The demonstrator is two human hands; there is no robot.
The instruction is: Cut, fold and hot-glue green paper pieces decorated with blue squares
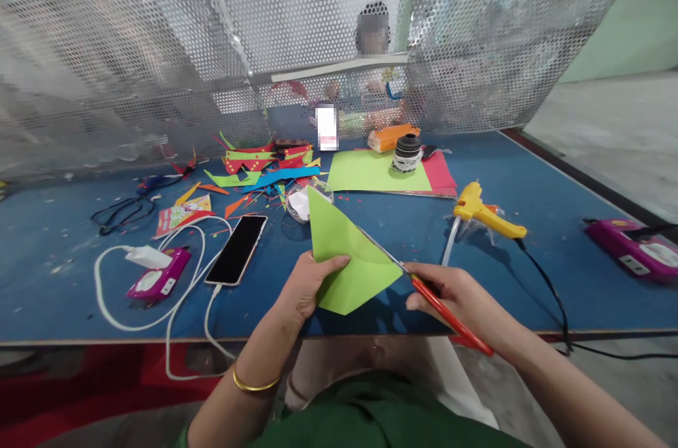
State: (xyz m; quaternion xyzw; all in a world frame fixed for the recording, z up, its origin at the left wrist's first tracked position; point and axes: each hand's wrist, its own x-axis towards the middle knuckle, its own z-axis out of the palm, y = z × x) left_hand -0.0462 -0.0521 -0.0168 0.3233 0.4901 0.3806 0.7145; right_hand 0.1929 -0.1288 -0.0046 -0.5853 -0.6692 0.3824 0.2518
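A folded piece of lime green paper (352, 261) is pinched in my left hand (312, 282), thumb on top and fingers behind. My right hand (450, 289) grips scissors with red handles (442, 307). Their metal blades lie along the paper's upper right edge, and part of the blades is hidden by the paper. Just beyond the paper stands a clear round bowl (324, 188) with a white item inside. On the left lies a dark-screened phone (236, 250) with a white cable plugged in.
A yellow glue gun (484, 211) lies at right, its black cord running over the front edge. Purple power strips (162, 278) sit at both sides. Coloured paper scraps (248, 169) and green sheets (371, 171) lie farther back. Behind a perforated screen (318, 17) is another person.
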